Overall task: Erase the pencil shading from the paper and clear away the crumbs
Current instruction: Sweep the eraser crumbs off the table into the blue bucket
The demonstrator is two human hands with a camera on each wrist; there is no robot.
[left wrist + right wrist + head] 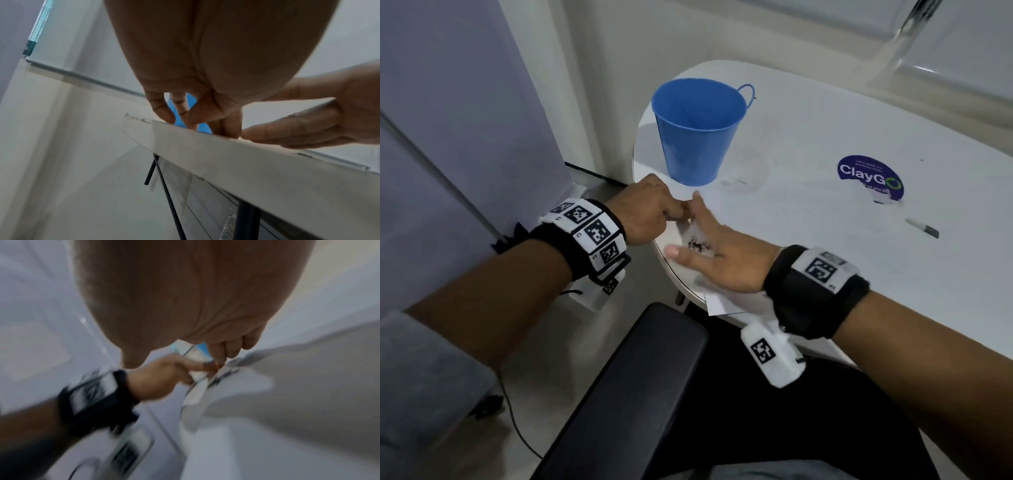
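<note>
White table (825, 144), rounded end toward a pale wall (619, 41); top scuffed with grey smudges. Dark blue round sticker (869, 176) reading "ClayGo" on the tabletop, lower edge partly peeled. Blurred metal tube (907, 31) slants over the far right corner. Grey-lilac panel (448, 102) fills the left side. Pale floor (524, 359) below, thin black cable (517, 431) running across it. Black padded seat (640, 377) beside the table edge. From the left wrist view: table's thick edge (246, 162), dark legs (246, 219) under it. Light dim, even.
</note>
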